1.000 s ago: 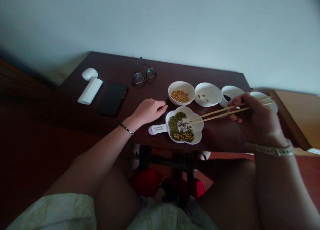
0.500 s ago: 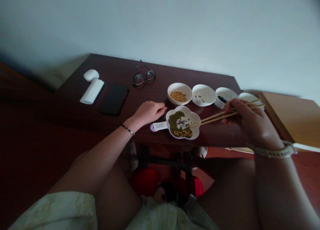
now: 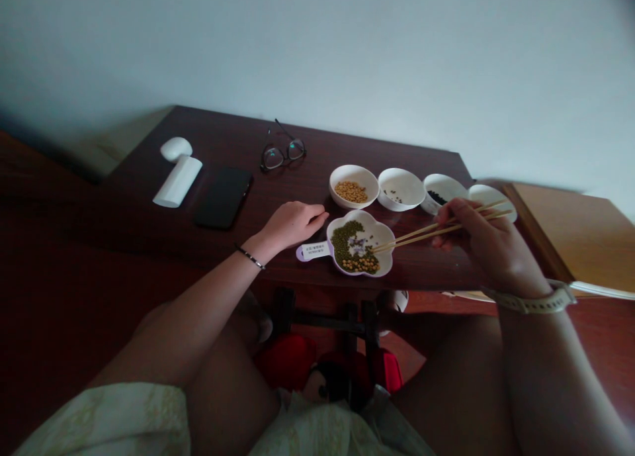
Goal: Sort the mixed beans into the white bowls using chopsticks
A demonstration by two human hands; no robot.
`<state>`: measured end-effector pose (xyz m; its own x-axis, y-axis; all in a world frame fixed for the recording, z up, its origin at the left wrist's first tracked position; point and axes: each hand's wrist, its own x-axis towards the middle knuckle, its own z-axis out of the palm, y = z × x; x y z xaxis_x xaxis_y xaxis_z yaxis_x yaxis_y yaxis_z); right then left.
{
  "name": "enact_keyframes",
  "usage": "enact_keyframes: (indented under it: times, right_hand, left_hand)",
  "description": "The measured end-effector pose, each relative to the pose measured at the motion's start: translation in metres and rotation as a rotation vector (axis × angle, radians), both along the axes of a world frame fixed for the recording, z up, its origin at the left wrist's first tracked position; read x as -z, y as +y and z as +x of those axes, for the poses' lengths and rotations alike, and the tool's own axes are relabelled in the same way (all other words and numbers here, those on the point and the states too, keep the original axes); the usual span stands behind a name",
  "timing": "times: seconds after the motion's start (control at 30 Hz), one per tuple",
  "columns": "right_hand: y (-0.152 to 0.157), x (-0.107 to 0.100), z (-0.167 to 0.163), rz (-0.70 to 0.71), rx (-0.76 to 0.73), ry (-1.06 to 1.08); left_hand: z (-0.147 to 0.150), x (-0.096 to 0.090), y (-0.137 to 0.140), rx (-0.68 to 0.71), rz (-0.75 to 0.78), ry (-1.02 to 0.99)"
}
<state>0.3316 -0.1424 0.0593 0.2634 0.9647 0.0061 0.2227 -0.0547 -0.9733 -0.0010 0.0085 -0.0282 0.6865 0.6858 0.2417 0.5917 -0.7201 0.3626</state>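
My right hand [image 3: 489,244] grips a pair of wooden chopsticks [image 3: 421,234]. Their tips reach down into a white flower-shaped dish [image 3: 387,234] with a labelled handle. Green beans [image 3: 342,239] lie along its left and lower sides, with yellow soybeans [image 3: 364,264] among them at the front. Whether the tips pinch a bean is too small to tell. My left hand [image 3: 295,222] rests on the table beside the dish, fingers curled under and nothing visible in it. Behind the dish, one white bowl [image 3: 331,186] contains soybeans, another [image 3: 411,184] a few small dark beans.
Further right stand a bowl [image 3: 454,186] of black beans and a bowl [image 3: 489,194] partly hidden by my right hand. Eyeglasses [image 3: 284,157], a black phone-like slab [image 3: 223,198] and a white device [image 3: 178,181] lie left on the dark table [image 3: 228,132]. A wall rises behind.
The chopstick tips have moved slightly left and deeper toward the middle of the dish, together with my right hand. My left hand stays put. The whole view has shifted a little.
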Motion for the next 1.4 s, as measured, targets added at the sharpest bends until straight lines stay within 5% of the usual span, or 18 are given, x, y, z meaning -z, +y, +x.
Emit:
enact_keyframes:
  times: [0.33, 0.5, 0.6, 0.7, 1.0, 1.4]
  right_hand:
    - [0.001, 0.003, -0.002, -0.017, -0.001, 0.048]
    - [0.003, 0.003, -0.003, -0.027, 0.009, 0.076]
    - [0.005, 0.007, -0.002, -0.034, -0.004, 0.078]
    - [0.007, 0.014, 0.005, -0.043, -0.005, 0.094]
    - [0.010, 0.031, 0.018, -0.024, 0.059, 0.235]
    - [0.040, 0.026, 0.016, 0.185, 0.207, 0.508]
  left_hand:
    - [-0.004, -0.011, -0.007, -0.044, -0.189, -0.115]
    - [-0.015, -0.030, -0.032, -0.059, -0.582, -0.190]
    - [-0.019, -0.039, -0.050, -0.059, -0.962, -0.135]
    - [-0.019, -0.043, -0.060, -0.002, -1.127, -0.134]
    - [-0.015, -0.039, -0.065, 0.011, -1.192, -0.208]
    - [-0.015, -0.032, -0.068, 0.059, -1.295, -0.329]
